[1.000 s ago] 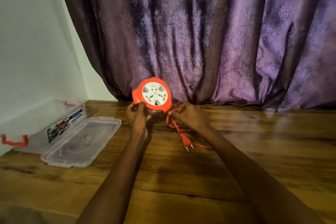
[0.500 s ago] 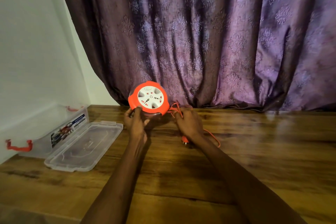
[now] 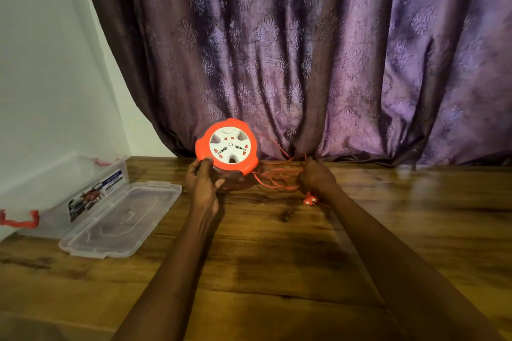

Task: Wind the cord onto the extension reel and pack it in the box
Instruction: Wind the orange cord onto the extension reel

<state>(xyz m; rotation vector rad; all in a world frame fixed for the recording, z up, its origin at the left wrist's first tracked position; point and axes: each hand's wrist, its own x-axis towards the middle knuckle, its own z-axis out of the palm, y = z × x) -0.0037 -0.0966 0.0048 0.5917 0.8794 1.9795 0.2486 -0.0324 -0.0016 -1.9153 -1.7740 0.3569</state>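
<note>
An orange extension reel (image 3: 227, 147) with a white socket face is tilted up above the wooden table, its face toward me. My left hand (image 3: 203, 183) grips its lower left edge. Thin orange cord (image 3: 277, 174) runs in loose loops from the reel's right side to my right hand (image 3: 315, 177), which is closed on it near the curtain's hem. The orange plug (image 3: 309, 200) lies on the table just below my right wrist. The clear plastic box (image 3: 55, 202) with red latches stands open at the far left.
The box's clear lid (image 3: 122, 219) lies flat on the table beside the box. A purple patterned curtain (image 3: 304, 50) hangs behind the table's far edge. A white wall (image 3: 41, 63) runs along the left. Bare wooden tabletop (image 3: 277, 257) lies under my forearms.
My right hand has moved right, away from the reel, pulling cord loops out between them. The plug now sits under my right wrist. The reel has turned slightly in my left hand.
</note>
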